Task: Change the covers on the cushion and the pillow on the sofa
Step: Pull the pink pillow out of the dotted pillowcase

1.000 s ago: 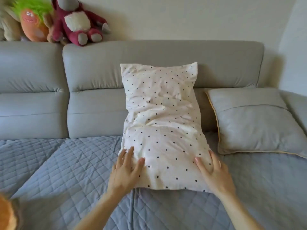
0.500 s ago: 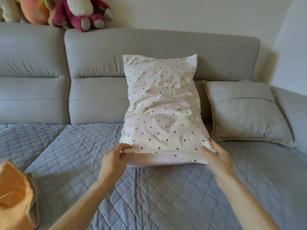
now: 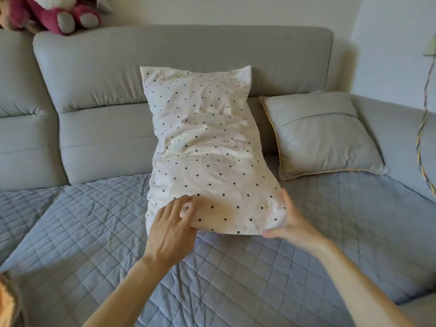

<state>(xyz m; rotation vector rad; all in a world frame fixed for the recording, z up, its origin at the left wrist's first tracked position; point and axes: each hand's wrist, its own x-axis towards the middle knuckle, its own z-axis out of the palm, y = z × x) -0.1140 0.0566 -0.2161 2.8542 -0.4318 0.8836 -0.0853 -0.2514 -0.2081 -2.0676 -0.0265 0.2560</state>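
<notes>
Lower centre: the left hand [image 3: 172,230] pinches the hem of the pillow [image 3: 203,149], the right hand [image 3: 290,223] clasps its corner; cover removal seems to be starting, and next the opening probably needs peeling upward

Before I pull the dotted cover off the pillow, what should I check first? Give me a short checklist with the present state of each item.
1. Right hand grips the pillow at its lower right corner: ok.
2. Left hand pinches the dotted cover, not only rests on it: cannot tell.
3. Pillow leans upright against the sofa back: ok.
4. Open end of the cover faces the hands: cannot tell.
5. Grey cushion lies away from both hands: ok.
</notes>
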